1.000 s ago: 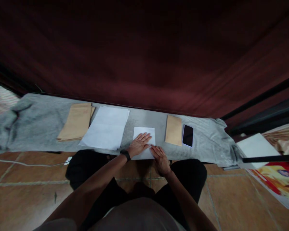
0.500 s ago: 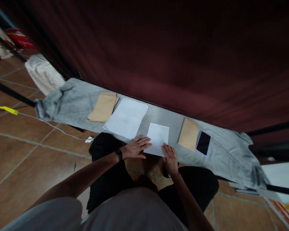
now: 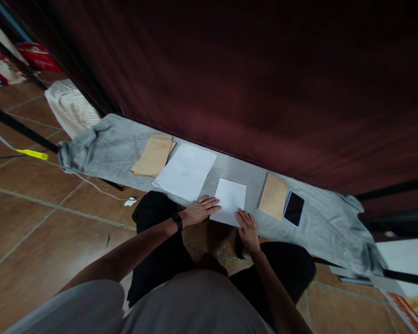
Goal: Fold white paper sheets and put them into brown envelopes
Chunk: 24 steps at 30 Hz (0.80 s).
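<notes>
A folded-size sheet of white paper [image 3: 231, 195] lies in front of me on the grey cloth, its near edge at the cloth's edge. My left hand [image 3: 199, 210] rests flat at the paper's left edge, fingertips on it and fingers stretched out. On the lower right corner lie the fingers of my right hand [image 3: 247, 228], extended and close together; its thumb is hard to make out. To the left is a stack of larger white sheets [image 3: 185, 170], beside a pile of brown envelopes [image 3: 153, 155]. A single brown envelope [image 3: 273, 195] lies on the right.
The grey cloth [image 3: 320, 232] covers a long narrow surface against a dark red curtain [image 3: 209, 83]. A phone [image 3: 294, 208] lies right of the single envelope. A white cable [image 3: 90, 186] with a yellow tag [image 3: 33, 153] runs across the tiled floor at left.
The view has shifted slightly. My left hand's fingers have drawn closer together, and its thumb no longer sticks out. My right hand stays at the paper's lower right corner.
</notes>
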Available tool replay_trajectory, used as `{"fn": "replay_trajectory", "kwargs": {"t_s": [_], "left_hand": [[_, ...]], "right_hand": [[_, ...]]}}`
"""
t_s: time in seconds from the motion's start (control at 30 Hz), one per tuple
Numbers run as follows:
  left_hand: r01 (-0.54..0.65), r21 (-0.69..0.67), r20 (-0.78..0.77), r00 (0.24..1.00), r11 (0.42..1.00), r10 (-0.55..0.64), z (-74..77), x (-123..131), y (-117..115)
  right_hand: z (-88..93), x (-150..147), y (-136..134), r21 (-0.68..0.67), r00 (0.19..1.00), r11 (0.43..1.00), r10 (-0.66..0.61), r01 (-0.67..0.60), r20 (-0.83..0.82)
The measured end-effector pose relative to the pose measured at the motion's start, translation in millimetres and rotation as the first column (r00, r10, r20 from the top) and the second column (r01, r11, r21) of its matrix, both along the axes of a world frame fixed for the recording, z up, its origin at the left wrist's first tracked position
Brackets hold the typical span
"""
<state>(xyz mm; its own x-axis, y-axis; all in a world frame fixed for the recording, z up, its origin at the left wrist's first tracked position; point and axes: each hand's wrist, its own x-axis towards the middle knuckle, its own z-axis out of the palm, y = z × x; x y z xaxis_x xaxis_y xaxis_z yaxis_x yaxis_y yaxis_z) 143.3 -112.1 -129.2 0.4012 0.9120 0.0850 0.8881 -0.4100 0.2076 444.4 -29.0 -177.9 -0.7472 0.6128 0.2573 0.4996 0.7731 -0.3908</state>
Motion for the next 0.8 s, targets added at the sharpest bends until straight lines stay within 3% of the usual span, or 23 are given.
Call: {"fn": "replay_trajectory", "kwargs": {"t_s": [0.17, 0.37, 0.63, 0.8], "left_hand": [[0.007, -0.031, 0.017, 1.0, 0.999, -0.007, 6.4, 0, 3], [-0.09, -0.029, 0.092, 0.991, 0.995, 0.093, 0.7, 1, 10], [-0.153, -0.044, 0.184, 0.97, 0.987, 0.159, -1.7, -1, 22], [-0.141, -0.038, 0.161, 0.976, 0.989, 0.145, -7.0, -3, 20]], "right_hand": [[2.5, 2, 4, -0.067, 1.0, 0.998, 0.002, -0.003, -0.02], [11.3, 3, 15, -0.153, 0.996, 0.988, -0.03, 0.016, -0.088], [11.8, -7, 24, -0.167, 0.975, 0.98, -0.138, 0.108, -0.177], [14.4, 2, 30, -0.197, 0.988, 0.98, -0.035, 0.004, -0.152]]}}
